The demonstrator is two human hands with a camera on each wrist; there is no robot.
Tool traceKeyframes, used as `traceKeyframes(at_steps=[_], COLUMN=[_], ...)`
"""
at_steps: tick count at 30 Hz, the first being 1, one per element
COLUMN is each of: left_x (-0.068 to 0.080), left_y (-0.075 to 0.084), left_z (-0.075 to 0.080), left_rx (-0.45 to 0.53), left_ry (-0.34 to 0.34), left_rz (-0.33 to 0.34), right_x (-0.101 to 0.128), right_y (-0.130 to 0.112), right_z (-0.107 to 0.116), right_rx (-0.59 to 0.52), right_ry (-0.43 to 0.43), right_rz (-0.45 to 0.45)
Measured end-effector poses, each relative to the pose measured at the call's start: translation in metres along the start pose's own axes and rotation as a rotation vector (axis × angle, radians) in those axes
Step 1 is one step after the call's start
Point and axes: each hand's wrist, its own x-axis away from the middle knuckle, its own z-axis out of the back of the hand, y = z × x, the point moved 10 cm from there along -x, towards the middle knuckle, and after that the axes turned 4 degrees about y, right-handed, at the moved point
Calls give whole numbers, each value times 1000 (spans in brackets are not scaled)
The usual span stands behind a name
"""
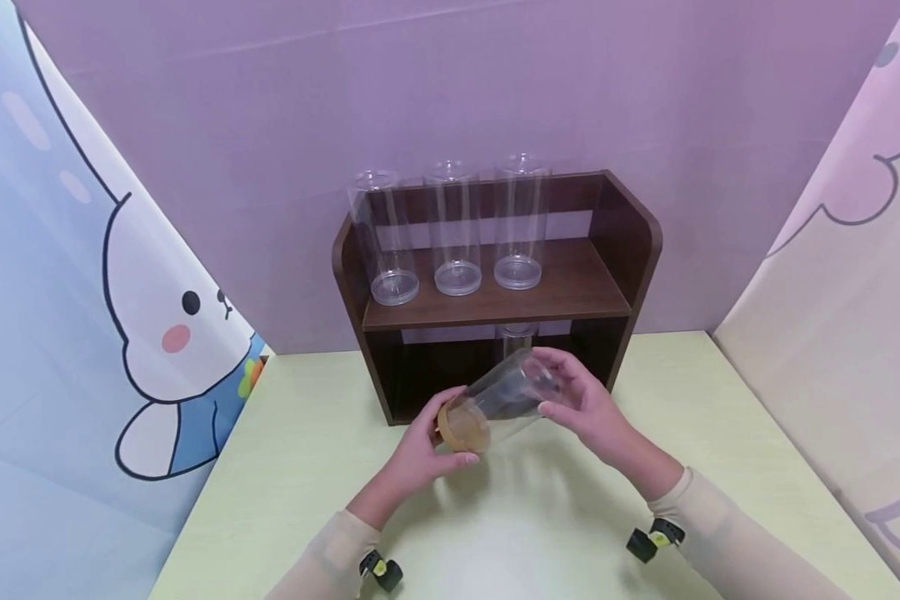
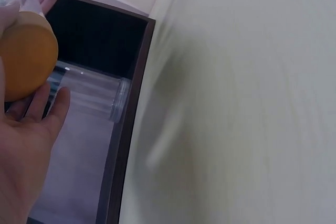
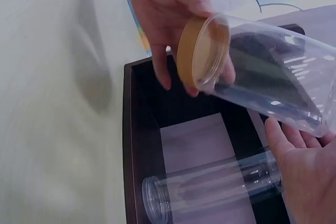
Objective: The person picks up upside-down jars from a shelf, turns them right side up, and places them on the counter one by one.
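Holds a clear jar (image 1: 504, 404) aslant between the left hand (image 1: 416, 458) and the right hand (image 1: 588, 408), raised above the tabletop (image 1: 307, 400) and just in front of the dark brown shelf unit (image 1: 621, 275). Grasps the tan lid (image 1: 448, 432) with the left, setting thumb and fingers round its rim — probably for a firmer purchase than on the smooth wall. Grasps the opposite end with the right, laying fingers over the far side and bringing the thumb to the near side, likely to share the weight and check any slip. Tips the lid low to the left and the other end high to the right, perhaps simply to suit a reach from both sides.

Note three clear cylinders (image 1: 457, 279) upright in a row on the upper shelf (image 1: 570, 287), spaced apart, presumably with room left for fingers around each. Note one more cylinder (image 3: 210, 190) in the lower compartment, upright too, partly hidden behind the held jar in the head view but plainer in the right wrist view. Beyond all this, see purple cloth (image 1: 232, 167) hung as a backdrop, likely to screen off whatever is behind.
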Motion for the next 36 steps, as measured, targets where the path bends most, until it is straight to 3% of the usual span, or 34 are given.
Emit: traceKeyframes(at_steps=[8, 18, 29, 36], left_x=[1, 0, -4, -6], left_y=[8, 19, 27, 35], left_z=[14, 30, 42, 50], left_rx=[49, 142, 64, -15], left_ry=[11, 11, -57, -68], left_rz=[-27, -108, -114, -157], right_x=[5, 14, 22, 27], right_y=[11, 27, 43, 56], right_z=[3, 0, -2, -6], right_rx=[8, 115, 203, 270], right_ry=[-48, -165, -185, -185], right_rz=[-49, -124, -136, -217])
